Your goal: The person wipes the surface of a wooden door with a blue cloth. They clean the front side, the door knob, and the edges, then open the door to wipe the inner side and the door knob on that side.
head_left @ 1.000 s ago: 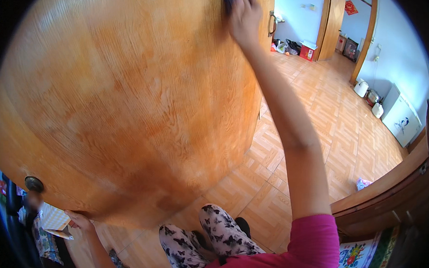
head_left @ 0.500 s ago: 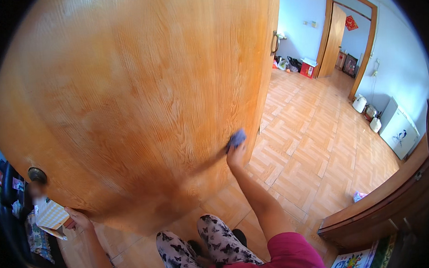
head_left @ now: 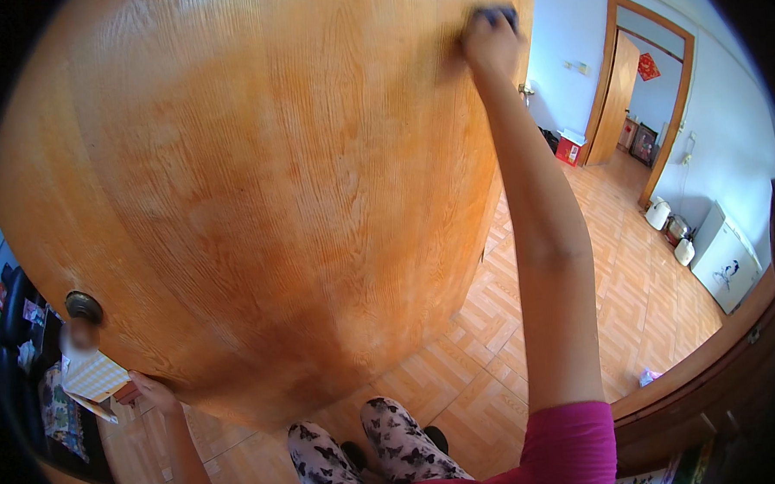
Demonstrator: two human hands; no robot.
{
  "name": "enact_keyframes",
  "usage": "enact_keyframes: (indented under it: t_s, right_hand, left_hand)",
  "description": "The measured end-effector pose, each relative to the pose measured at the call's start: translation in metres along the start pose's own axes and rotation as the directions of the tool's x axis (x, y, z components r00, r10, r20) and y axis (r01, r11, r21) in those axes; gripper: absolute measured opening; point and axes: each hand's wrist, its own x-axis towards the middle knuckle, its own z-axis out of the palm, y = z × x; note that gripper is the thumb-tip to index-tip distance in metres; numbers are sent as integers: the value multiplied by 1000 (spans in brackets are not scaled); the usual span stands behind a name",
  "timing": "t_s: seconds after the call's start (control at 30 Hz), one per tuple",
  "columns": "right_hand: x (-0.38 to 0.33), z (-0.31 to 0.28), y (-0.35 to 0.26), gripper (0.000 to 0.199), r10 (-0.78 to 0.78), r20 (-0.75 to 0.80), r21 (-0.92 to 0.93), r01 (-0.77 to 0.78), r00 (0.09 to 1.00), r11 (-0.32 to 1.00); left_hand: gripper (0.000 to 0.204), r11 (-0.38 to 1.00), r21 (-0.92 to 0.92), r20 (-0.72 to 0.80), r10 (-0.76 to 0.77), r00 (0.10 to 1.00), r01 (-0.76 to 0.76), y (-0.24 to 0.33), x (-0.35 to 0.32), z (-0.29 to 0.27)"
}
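A large wooden door (head_left: pixel 297 159) with light-brown grain fills the middle and left of the head view. High on its right part, my right hand (head_left: pixel 493 47) is closed round a bunched dark blue-purple cloth (head_left: pixel 500 14), against the door's face. The arm is stretched far up, and the hand is a little blurred. At the lower left, my left hand (head_left: pixel 156 393) grips the door's edge, its fingers partly hidden. Above that hand sits a round dark doorknob (head_left: pixel 83 307) on the door.
A yellow-checked box (head_left: pixel 95 376) and dark furniture (head_left: pixel 29 344) stand beyond the door's left edge. At right are a doorframe (head_left: pixel 654 408), a white panel with a bird picture (head_left: pixel 726 266), kettles (head_left: pixel 658 215) and a red box (head_left: pixel 569 147) on the tiled floor (head_left: pixel 619 301).
My right hand has moved the cloth from low on the door to near its upper right edge. My left hand stays at the door's edge; the view has shifted slightly.
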Motion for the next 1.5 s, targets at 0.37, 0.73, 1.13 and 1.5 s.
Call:
enact_keyframes:
  t_s: [0.37,0.73,1.13,1.5]
  right_hand:
    - [-147,-27,-239,23,-859,102,735,544,501,405]
    - [10,0,49,44,138,115,-276,-102,984,956]
    - [-167,-50,-193,25,-686,497,713,200,532,672]
    - [-59,-17,5,42,73,125,-249,-40,989,968]
  left_hand:
    - [55,990,54,115,122,986,-129,-65,41,-18]
    - [60,967,-225,37,-114,993,120,-30,-14,22]
    - [62,993,-26,40,115,993,-114,-64,71,-28]
    - [59,998,31,47,54,997,-55,-83,15,8]
